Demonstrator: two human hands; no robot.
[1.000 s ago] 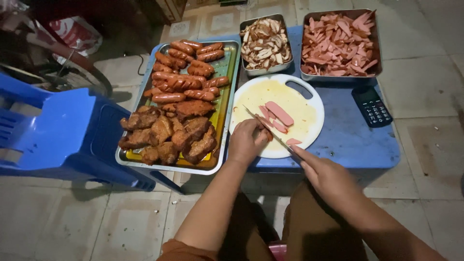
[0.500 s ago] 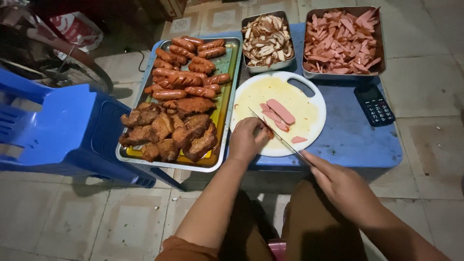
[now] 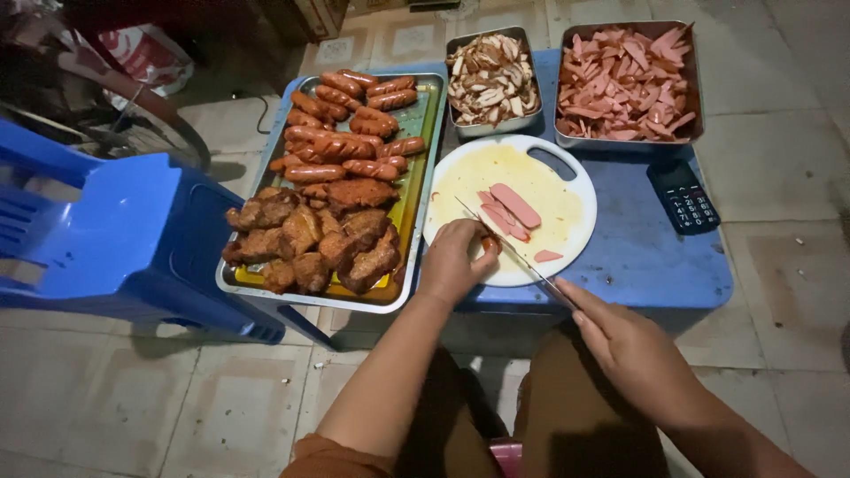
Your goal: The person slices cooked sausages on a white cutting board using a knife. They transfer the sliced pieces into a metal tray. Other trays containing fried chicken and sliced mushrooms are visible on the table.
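1. Head view: left hand (image 3: 453, 264) curled down on a sausage piece (image 3: 489, 242) at the near edge of the round white cutting board (image 3: 567, 173), grip closed over it.
2. Right hand (image 3: 630, 343) closed round the handle of a knife (image 3: 505, 242); blade slants across the board beside the left fingers.
3. Pink sausage slices (image 3: 513, 206) lie mid-board.
4. Board sits on a blue surface (image 3: 651, 257).
5. Long metal tray of grilled sausages and meat (image 3: 341, 190) just left of board.
6. Behind: pan of mushroom slices (image 3: 492, 80), pan of pink slices (image 3: 627, 81).
7. Calculator (image 3: 682, 195) right of board.
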